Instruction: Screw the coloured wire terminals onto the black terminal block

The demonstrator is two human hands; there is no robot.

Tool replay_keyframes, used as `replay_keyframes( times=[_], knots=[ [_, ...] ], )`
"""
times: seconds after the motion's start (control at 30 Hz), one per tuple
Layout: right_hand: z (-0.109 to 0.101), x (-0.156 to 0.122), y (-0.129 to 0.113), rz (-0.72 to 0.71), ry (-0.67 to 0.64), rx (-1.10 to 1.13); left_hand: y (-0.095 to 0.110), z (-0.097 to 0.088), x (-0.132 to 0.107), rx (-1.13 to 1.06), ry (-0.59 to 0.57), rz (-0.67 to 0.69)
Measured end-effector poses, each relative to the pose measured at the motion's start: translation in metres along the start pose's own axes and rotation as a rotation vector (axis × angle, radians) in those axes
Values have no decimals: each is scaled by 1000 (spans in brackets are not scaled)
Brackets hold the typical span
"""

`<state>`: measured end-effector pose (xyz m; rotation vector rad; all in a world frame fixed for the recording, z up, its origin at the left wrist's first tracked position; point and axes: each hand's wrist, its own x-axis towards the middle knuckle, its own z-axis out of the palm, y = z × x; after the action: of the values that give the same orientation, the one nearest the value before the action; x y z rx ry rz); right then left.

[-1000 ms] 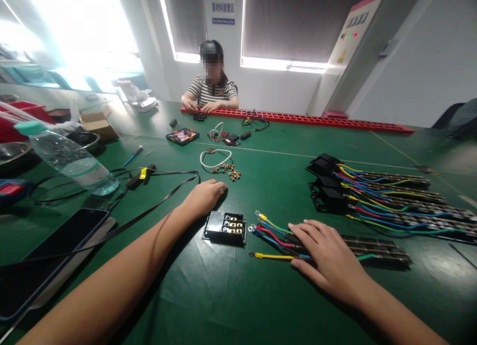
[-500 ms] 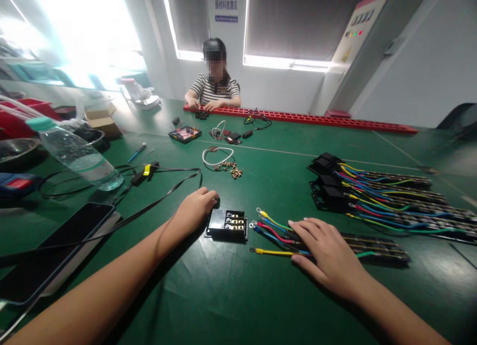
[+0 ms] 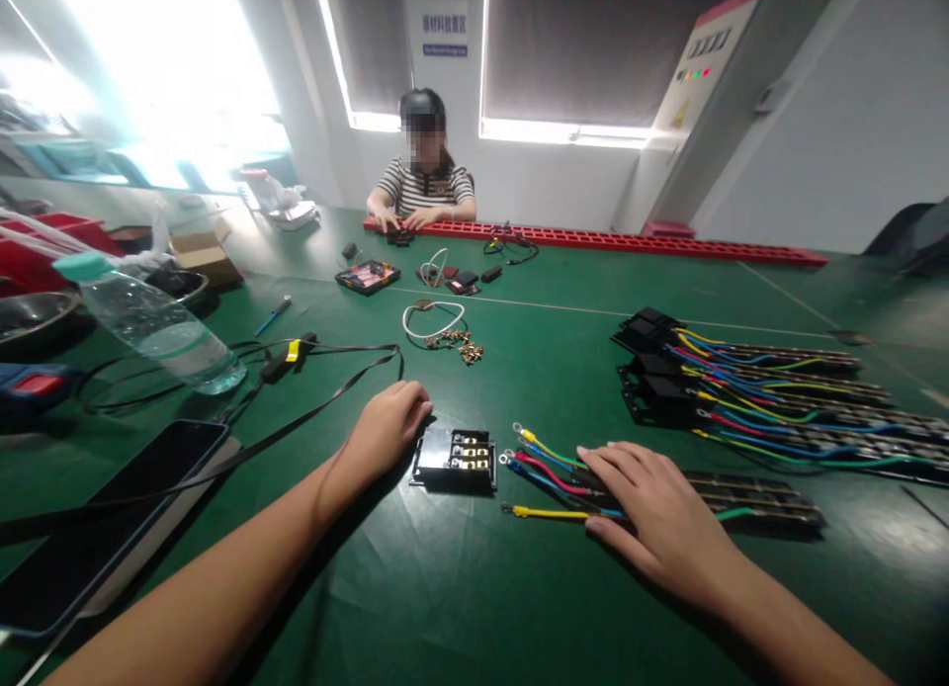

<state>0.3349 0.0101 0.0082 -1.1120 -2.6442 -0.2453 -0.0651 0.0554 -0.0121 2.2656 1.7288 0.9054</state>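
A black terminal block with brass contacts and a clear cover on its left half lies on the green table. My left hand is at its upper left corner, fingers curled in and hiding whatever is between them; I cannot tell if they touch the block. My right hand lies flat, fingers stretched out, over a bundle of coloured wires. Ring lugs on the wire ends point towards the block's right side, a little apart from it. The wires run to a dark strip assembly beyond my right hand.
Similar wired assemblies lie at the right. Brass screws and a white loop lie ahead. At left are a phone, a water bottle and a black cable. A co-worker sits opposite, behind a red rail.
The view has tilted up slightly, so most things sit a little lower in the picture. Both hands stay almost where they were, and the right still rests over the wires.
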Motion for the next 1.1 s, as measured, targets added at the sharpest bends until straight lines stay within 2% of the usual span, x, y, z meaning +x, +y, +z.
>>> replay_keyframes(
  times=[0.1,0.23,0.33,0.47,0.8,0.97,1.1],
  knots=[
    [-1,1,-1,5,-14,13,9,-5,0,-162,29,-86],
    [-2,1,-1,14,-23,32,22,-5,-2,-479,57,-280],
    [-3,1,-2,20,-36,47,30,-4,-4,-582,116,-318],
    [-4,1,-2,33,-52,56,35,-5,-8,-528,194,-249],
    [-5,2,-2,22,-52,41,37,-3,-9,-416,260,-111],
    [-3,2,-2,17,-39,25,46,-8,-15,-286,327,97],
    [-4,2,-3,25,-49,20,52,-10,-20,-218,329,295]
  ],
)
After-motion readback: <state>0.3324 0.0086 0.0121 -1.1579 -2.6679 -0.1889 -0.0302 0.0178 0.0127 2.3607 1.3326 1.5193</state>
